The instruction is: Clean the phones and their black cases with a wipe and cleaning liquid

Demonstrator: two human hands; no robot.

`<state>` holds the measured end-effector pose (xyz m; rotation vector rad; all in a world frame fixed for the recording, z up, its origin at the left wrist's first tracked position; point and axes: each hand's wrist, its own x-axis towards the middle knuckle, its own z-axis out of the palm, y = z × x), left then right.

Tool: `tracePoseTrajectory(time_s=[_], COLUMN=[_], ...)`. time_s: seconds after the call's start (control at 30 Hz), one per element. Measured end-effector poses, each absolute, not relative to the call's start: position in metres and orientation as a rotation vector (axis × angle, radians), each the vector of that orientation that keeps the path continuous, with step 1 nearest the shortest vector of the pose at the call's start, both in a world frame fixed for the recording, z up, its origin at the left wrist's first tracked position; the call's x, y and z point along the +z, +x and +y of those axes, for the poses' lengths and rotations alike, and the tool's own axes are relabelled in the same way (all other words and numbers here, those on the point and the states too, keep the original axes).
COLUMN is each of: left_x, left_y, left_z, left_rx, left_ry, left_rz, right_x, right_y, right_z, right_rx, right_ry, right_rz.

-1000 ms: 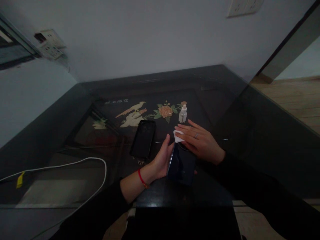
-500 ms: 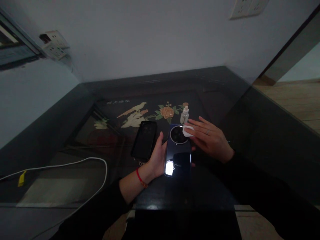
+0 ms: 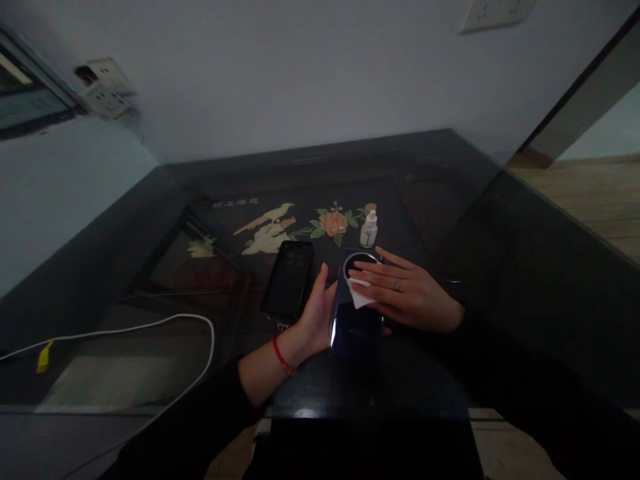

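My left hand (image 3: 317,313) grips a dark blue smartphone (image 3: 353,337) from below and the side, its back facing up. With my right hand (image 3: 407,290) I press a white wipe (image 3: 360,295) against the phone's back, just below the round camera ring (image 3: 361,259). The fingers of that hand lie over the wipe and partly cover the ring. To the left of the phone lies a black phone case (image 3: 289,280), its hollow side up. A small clear bottle with a white top (image 3: 369,230) stands just beyond the phone.
The dark glossy table (image 3: 450,187) has a bird-and-flower picture (image 3: 300,227) on its top. A white cable (image 3: 145,325) with a yellow tag (image 3: 44,357) curves across the left side. Wall sockets (image 3: 107,87) are at the back left.
My right hand has moved the wipe left and down, from the right edge of the camera ring to just below it. The phone has tilted slightly in my left hand.
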<state>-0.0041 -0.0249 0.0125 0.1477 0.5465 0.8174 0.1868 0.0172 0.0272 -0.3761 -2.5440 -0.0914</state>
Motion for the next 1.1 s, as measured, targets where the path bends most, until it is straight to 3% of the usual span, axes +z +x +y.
tracePoseTrajectory(time_s=[0.23,0.4,0.8,0.93,1.1], left_x=[0.016,0.013,0.012,0.013,0.015], left_y=[-0.011,-0.012,-0.005,-0.005,-0.005], left_z=[-0.023,-0.026,-0.039,-0.040,-0.040], left_rx=[0.866,0.693,0.577,0.591,0.590], left_ry=[0.231,0.298,0.489,0.523,0.505], left_rz=[0.416,0.445,0.481,0.479,0.490], right_x=[0.024,0.028,0.029,0.028,0.027], right_y=[0.205,0.202,0.164,0.170,0.171], right_z=[0.036,0.035,0.026,0.033,0.028], right_rx=[0.154,0.368,0.182,0.090,0.171], right_ry=[-0.654,-0.930,-0.651,-0.746,-0.589], right_rz=[-2.308,-2.054,-2.281,-2.247,-2.322])
